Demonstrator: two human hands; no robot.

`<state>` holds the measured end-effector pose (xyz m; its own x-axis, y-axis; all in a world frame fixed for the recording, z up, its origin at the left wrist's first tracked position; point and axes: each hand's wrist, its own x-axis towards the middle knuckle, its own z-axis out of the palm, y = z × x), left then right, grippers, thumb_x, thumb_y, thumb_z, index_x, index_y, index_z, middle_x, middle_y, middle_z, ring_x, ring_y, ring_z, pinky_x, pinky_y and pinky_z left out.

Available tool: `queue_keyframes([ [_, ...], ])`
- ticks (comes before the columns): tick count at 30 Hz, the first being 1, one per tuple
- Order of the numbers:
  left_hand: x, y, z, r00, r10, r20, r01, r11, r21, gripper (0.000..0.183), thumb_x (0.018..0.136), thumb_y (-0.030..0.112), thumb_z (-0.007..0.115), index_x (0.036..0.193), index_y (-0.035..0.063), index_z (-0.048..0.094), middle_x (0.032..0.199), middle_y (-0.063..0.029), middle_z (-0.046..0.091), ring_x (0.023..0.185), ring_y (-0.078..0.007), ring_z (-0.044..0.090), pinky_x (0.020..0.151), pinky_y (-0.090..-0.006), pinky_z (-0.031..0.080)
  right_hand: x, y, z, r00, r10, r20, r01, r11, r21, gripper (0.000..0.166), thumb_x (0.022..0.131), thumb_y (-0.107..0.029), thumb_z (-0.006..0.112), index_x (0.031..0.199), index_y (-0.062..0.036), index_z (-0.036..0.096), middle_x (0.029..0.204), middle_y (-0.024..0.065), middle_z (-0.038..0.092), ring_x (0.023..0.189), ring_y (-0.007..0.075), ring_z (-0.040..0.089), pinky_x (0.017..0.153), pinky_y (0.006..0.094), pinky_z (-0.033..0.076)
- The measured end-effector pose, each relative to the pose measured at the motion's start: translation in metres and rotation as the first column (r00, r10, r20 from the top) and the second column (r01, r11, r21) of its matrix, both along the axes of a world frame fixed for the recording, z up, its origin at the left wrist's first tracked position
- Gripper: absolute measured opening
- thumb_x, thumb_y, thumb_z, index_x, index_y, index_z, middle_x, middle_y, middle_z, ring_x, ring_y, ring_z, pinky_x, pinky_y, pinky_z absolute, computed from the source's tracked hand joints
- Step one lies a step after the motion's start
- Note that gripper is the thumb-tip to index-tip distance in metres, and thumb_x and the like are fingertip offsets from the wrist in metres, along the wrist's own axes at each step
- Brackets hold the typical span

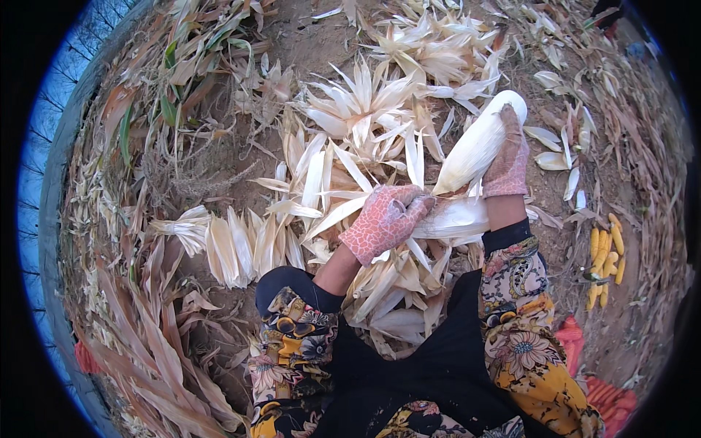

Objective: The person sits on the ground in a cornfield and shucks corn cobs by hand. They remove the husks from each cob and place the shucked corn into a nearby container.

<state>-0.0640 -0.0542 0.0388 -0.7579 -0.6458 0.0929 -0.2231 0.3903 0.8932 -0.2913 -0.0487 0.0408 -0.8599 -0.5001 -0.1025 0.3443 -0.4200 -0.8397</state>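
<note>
My right hand [506,159], in a pink patterned work glove, grips an ear of corn in pale husk [475,143] from its right side, with the rounded end up and to the right. At the ear's lower tip, my left hand [389,219], gloved alike, has its thumb and fingertips pinched together; what lies between them is too small to tell. A broad pale husk leaf [457,219] lies just below the ear, between both hands. Opened dry corn husks [364,109] spread over the soil in front of me, and more husks [400,295] lie between my legs.
Yellow corn cobs [605,252] lie in a small pile on the ground at the right. Dry corn stalks and leaves [159,350] cover the left side. Red mesh sacks [608,402] are at the lower right. Bundled husks [227,246] lie left of my left hand.
</note>
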Motion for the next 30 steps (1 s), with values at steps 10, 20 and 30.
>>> queue_keyframes([
  [10,0.067,0.074,-0.103,0.487,-0.436,0.757,0.764,0.633,-0.127,0.024,0.081,0.023,0.054,0.09,0.0059,0.069,0.088,-0.0169,0.068,0.087,-0.0344,0.065,0.078,-0.0436,0.05,-0.039,0.006,0.022,0.996,-0.09,0.025,0.09,0.996,-0.018,0.051,0.078,-0.032,0.073,0.115,-0.0026,0.055,0.103,0.0098,0.06,0.09,0.0235,0.061,0.079,0.0397,0.052],
  [20,0.015,0.005,-0.005,0.972,0.212,-0.104,-0.217,0.975,-0.042,0.037,0.082,0.034,0.067,0.109,0.0095,0.064,0.089,-0.0138,0.067,0.081,-0.0283,0.065,0.071,-0.0375,0.051,0.009,-0.001,0.0,0.948,0.301,0.103,-0.307,0.951,0.045,0.048,0.083,-0.031,0.067,0.121,-0.0042,0.053,0.108,0.009,0.059,0.094,0.0214,0.06,0.079,0.037,0.052],
  [30,0.023,0.0,0.011,0.99,0.104,0.099,-0.04,0.862,-0.506,0.012,0.08,0.018,0.067,0.087,0.0075,0.064,0.079,-0.0101,0.066,0.07,-0.0295,0.064,0.063,-0.0379,0.05,0.034,-0.002,-0.002,0.891,0.437,0.121,-0.453,0.869,0.201,0.043,0.082,-0.032,0.069,0.111,-0.003,0.056,0.094,0.0073,0.063,0.079,0.0202,0.064,0.066,0.0353,0.056],
])
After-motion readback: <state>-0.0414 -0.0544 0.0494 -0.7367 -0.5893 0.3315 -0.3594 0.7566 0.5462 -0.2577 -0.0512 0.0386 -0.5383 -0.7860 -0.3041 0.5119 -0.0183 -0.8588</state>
